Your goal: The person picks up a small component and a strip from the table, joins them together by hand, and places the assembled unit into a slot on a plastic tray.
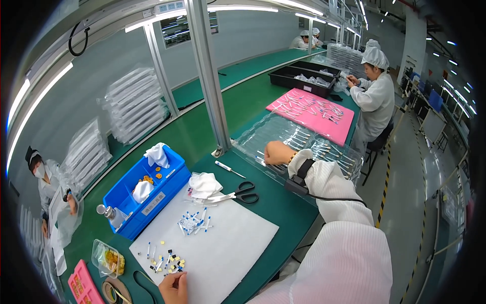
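My right arm reaches out to the clear plastic tray point(243, 137) at the upper middle. There my right hand point(278, 153) is closed, fingers curled down over the tray; what they hold, if anything, is hidden. Thin white strips with dark ends point(331, 154) lie in rows in the tray. At the lower edge, my left hand point(173, 289) is closed in a pinch on the white sheet point(223, 258), touching or very near a scatter of small yellow, black and blue-white pieces point(169, 262). Farther up the sheet is a heap of blue-and-white strips point(194, 223).
Black-handled scissors point(245, 192), a screwdriver point(230, 169) and a white cloth point(205, 185) lie near the sheet. Left are a blue bin point(144, 218), a clear tub point(108, 258) and tape rolls point(115, 291). Beyond the tray are a pink mat point(311, 114) and a seated co-worker point(374, 101).
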Available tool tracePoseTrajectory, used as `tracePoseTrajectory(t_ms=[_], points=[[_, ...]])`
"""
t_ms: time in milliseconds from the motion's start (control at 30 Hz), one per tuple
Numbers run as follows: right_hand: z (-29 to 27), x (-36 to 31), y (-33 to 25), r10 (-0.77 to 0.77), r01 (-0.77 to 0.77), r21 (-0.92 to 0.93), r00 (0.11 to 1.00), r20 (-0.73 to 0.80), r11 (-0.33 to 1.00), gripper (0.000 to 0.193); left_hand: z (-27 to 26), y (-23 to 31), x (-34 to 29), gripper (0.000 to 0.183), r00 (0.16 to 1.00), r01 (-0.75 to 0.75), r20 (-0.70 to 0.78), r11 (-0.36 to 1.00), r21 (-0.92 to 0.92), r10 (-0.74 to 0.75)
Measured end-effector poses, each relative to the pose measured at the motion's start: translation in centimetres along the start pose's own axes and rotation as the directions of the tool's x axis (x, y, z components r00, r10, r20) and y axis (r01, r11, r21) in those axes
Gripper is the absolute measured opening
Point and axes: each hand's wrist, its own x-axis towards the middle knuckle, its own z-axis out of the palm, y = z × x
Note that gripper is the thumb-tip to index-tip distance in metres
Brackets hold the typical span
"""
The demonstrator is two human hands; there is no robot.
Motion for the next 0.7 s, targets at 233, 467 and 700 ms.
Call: tracePoseTrajectory(t_ms=[233, 467, 700], points=[[-0.8, -0.3, -0.4, -0.081, 0.085, 0.186, 0.996, -0.031, 0.979, 0.011, 0.0, -0.1, 0.0, 0.019, 1.000, 0.009, -0.001, 1.000, -0.008, -0.009], [-0.4, -0.7, -1.3, -0.100, 0.115, 0.104, 0.985, -0.138, 0.988, 0.006, 0.0, -0.1, 0.0, 0.018, 1.000, 0.001, 0.005, 1.000, 0.000, -0.001], [-0.3, -0.6, -0.1, -0.128, 0.145, 0.180, 0.986, -0.104, 0.973, 0.007, 0.0, 0.3, 0.1, 0.018, 1.000, -0.018, -0.007, 1.000, 0.011, 0.018]])
